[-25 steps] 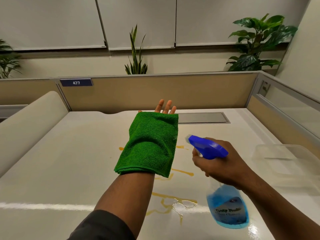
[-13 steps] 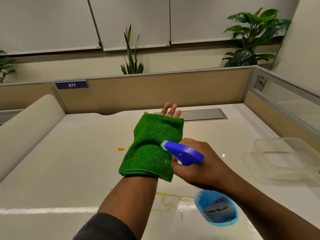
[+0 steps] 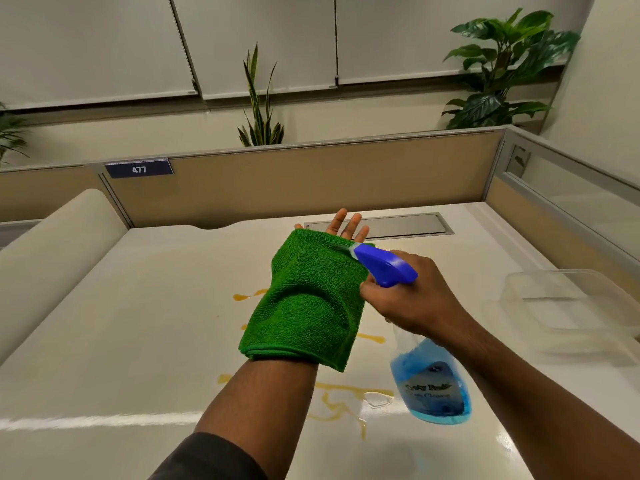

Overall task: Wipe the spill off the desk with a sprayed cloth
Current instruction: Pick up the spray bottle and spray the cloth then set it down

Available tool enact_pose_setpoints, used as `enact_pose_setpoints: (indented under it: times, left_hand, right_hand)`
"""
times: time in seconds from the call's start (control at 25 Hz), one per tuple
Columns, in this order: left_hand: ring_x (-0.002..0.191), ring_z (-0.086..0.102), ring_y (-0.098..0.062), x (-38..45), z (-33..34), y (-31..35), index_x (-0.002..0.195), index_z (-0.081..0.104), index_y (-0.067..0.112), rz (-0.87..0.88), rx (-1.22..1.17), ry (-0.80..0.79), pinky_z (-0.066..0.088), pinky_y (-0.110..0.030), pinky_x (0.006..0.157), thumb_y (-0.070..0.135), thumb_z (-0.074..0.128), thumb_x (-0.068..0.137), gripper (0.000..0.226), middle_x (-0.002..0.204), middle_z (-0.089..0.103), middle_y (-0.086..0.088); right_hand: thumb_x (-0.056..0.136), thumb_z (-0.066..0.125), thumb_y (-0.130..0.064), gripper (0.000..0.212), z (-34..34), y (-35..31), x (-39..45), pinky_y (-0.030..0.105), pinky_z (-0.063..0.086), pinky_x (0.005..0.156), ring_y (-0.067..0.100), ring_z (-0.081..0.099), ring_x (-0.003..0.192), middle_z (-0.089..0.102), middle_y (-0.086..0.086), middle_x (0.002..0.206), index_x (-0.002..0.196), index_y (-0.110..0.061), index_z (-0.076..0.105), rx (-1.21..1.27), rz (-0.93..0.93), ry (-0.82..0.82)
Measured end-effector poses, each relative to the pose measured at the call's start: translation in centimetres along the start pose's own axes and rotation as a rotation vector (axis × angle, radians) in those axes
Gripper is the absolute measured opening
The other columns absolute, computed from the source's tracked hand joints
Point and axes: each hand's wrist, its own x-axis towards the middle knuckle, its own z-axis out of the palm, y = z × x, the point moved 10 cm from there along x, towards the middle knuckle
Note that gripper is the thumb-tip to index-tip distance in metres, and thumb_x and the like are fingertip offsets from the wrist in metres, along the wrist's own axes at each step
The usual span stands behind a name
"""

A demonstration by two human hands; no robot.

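Observation:
A folded green cloth (image 3: 308, 303) lies flat over my left hand (image 3: 348, 225), which is held palm up above the desk (image 3: 121, 323); only the fingertips show past the cloth's far edge. My right hand (image 3: 412, 296) grips a spray bottle (image 3: 433, 386) of blue liquid by its neck. The bottle's blue trigger head (image 3: 384, 265) points left, with its nozzle at the cloth's far right corner. A yellow spill (image 3: 343, 393) streaks the white desk under both arms, partly hidden by them.
A clear plastic container (image 3: 568, 299) sits on the desk at the right. A grey cable hatch (image 3: 408, 225) lies at the back of the desk. Tan partition walls (image 3: 311, 178) close the back and right sides. A padded roll edge runs along the left.
My right hand has carried the spray bottle left and then farther up along the cloth, from beside it to its far right corner. My left hand with the cloth has stayed roughly in place.

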Motion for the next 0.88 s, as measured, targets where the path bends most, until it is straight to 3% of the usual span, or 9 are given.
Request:
enact_pose_setpoints:
  times: [0.08,0.16,0.24,0.32,0.48,0.6,0.72,0.88]
  left_hand:
    - [0.120,0.053,-0.041,0.4,-0.5,0.4,0.111,0.065,0.009,0.009,-0.135,0.013,0.038,-0.055,0.104,0.078,0.023,0.087,0.084,0.118,0.063,-0.022]
    - [0.132,0.046,-0.042,0.3,-0.7,0.7,0.118,0.062,0.006,0.005,-0.208,0.022,0.029,-0.055,0.114,0.077,0.026,0.087,0.085,0.128,0.058,-0.025]
    - [0.136,0.042,-0.042,0.6,-1.1,1.0,0.119,0.059,0.005,0.034,-0.252,0.034,0.029,-0.054,0.114,0.076,0.025,0.088,0.084,0.136,0.053,-0.026]
    - [0.134,0.044,-0.042,0.9,-1.2,1.1,0.120,0.059,0.006,0.072,-0.276,0.030,0.036,-0.053,0.106,0.075,0.022,0.090,0.083,0.140,0.051,-0.025]
    - [0.124,0.055,-0.040,1.3,-2.6,0.6,0.129,0.057,0.011,0.084,-0.197,0.067,0.043,-0.050,0.098,0.072,0.020,0.092,0.080,0.131,0.060,-0.022]
    - [0.124,0.054,-0.040,1.4,-3.2,0.1,0.133,0.056,0.012,0.101,-0.205,0.054,0.041,-0.053,0.103,0.072,0.023,0.091,0.080,0.134,0.059,-0.021]
    - [0.124,0.056,-0.040,2.1,-3.9,-1.2,0.134,0.058,0.017,0.114,-0.183,0.077,0.044,-0.054,0.097,0.075,0.024,0.088,0.082,0.132,0.062,-0.020]
    - [0.121,0.059,-0.039,3.5,-4.4,-2.2,0.127,0.066,0.018,0.102,-0.116,0.058,0.043,-0.052,0.096,0.077,0.022,0.088,0.084,0.131,0.063,-0.018]
  right_hand:
    - [0.079,0.066,-0.015,0.015,-0.5,1.1,-0.3,0.051,0.054,0.067,0.035,0.061,0.064,0.062,0.016,0.068,0.079,-0.002,0.060,0.026,0.019,0.002]
    - [0.079,0.069,-0.019,0.010,-1.7,2.5,-1.0,0.050,0.056,0.068,0.031,0.063,0.065,0.064,0.010,0.069,0.080,-0.012,0.062,0.080,0.057,0.044]
    - [0.076,0.069,-0.027,0.015,-3.7,4.4,-2.1,0.051,0.057,0.067,0.030,0.064,0.065,0.065,0.008,0.069,0.081,-0.015,0.062,0.177,0.115,0.126]
    - [0.075,0.069,-0.028,0.018,-6.2,6.6,-3.4,0.047,0.059,0.060,0.033,0.065,0.063,0.066,0.015,0.071,0.083,-0.012,0.064,0.285,0.192,0.241]
    - [0.084,0.072,-0.015,0.011,-11.6,11.4,-6.1,0.026,0.054,0.051,0.027,0.064,0.059,0.065,0.020,0.070,0.078,-0.012,0.063,0.354,0.321,0.505]
    - [0.085,0.072,-0.023,0.017,-15.0,15.9,-7.6,0.031,0.056,0.055,0.027,0.066,0.062,0.067,0.015,0.071,0.085,-0.008,0.065,0.260,0.385,0.620]
    - [0.085,0.072,-0.033,0.027,-18.5,20.3,-8.9,0.038,0.060,0.063,0.025,0.069,0.068,0.070,0.013,0.079,0.095,-0.008,0.066,0.150,0.440,0.672]
    - [0.082,0.075,-0.037,0.017,-23.3,25.4,-11.0,0.027,0.056,0.060,0.011,0.061,0.057,0.063,-0.001,0.066,0.083,-0.023,0.065,0.246,0.549,0.836]
